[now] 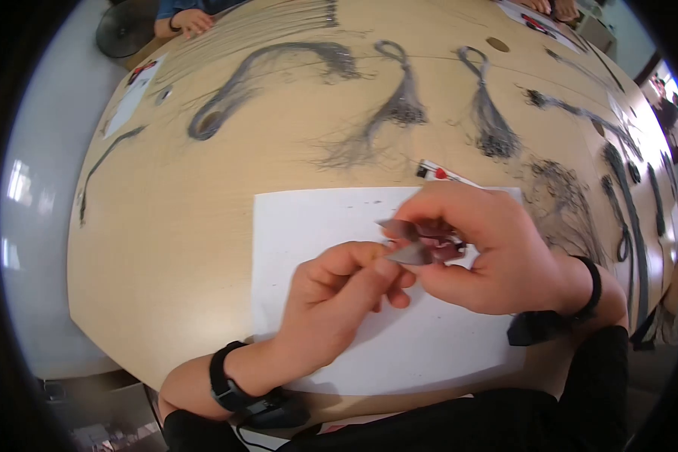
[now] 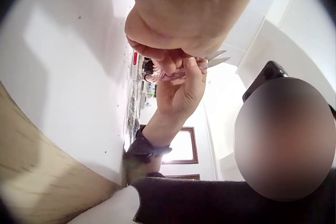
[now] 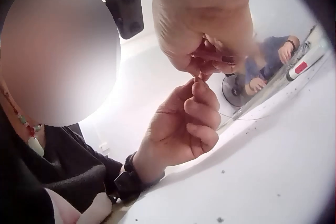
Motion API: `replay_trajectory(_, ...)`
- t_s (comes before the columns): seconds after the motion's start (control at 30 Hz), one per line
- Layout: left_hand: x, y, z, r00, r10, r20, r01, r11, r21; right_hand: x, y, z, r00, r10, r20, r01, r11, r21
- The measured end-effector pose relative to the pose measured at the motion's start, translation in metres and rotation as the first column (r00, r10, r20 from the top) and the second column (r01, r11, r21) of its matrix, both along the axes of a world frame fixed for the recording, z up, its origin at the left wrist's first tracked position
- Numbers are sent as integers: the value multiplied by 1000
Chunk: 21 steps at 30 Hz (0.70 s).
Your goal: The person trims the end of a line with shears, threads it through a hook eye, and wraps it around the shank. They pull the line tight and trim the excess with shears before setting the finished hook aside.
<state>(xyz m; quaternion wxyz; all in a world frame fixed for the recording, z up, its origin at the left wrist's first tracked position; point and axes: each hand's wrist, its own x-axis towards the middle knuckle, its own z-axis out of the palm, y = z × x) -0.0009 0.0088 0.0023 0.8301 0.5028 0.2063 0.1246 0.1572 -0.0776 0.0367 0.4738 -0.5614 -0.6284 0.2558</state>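
Above the paper, the left hand is pinching a strand with thumb and forefinger; the right hand is gripping scissors with curled fingers.

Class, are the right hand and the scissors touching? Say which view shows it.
Touching: the head view shows the right hand gripping the scissors, fingers curled round their handles.

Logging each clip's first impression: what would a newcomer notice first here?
Probably the small scissors with maroon handles and pointed metal blades, held in the right hand close to the fingertips of the left hand, above a large white paper sheet. Next, the two grey, looped bundles of fine strands with frayed ends, side by side on the pale wooden table beyond the sheet.
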Motion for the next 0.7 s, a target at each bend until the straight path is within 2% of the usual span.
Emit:
replay_trajectory(0.07, 2, -3, -4, 986, 26, 163, -23, 999, -23, -2, 0, 1, 994, -7, 105, 6, 1000, 12)
replay_trajectory(0.13, 1, -2, -1, 989, 44, 144, -42, 999, -14, -5, 1, 0, 988, 22, 150, -28, 999, 41)
replay_trajectory(0.2, 2, -2, -3, 992, 20, 127, -18, 1000, -21, -10, -2, 5, 990, -19, 138, 22, 999, -23)
replay_trajectory(0.23, 2, -3, -2, 992, 53, 113, -61, 996, 65, -10, -2, 7, 983, -3, 181, 7, 1000, -21)
replay_trajectory(0.37, 2, 1, -2, 989, 64, 135, -87, 981, 173, -12, -1, 1, 966, -53, 253, 33, 996, 85)
replay_trajectory(0.43, 2, 1, -5, 998, 30, 46, -45, 926, 375, -14, -3, 1, 980, -74, 187, 72, 997, 19)
replay_trajectory(0.47, 1, 1, -5, 999, 23, 48, -39, 928, 371, -14, -2, 1, 979, -80, 190, 79, 997, 16)
replay_trajectory(0.53, 2, 1, -5, 996, 40, 84, -76, 869, 489, -13, -3, 0, 984, -40, 171, 44, 999, -24)
replay_trajectory(0.67, 3, -1, -5, 988, 65, 138, -123, 877, 465, -10, -4, -1, 987, -54, 152, 55, 998, -2)
replay_trajectory(0.7, 4, -2, -2, 987, 62, 147, -113, 922, 370, -8, -3, 1, 989, -48, 142, 46, 999, 18)
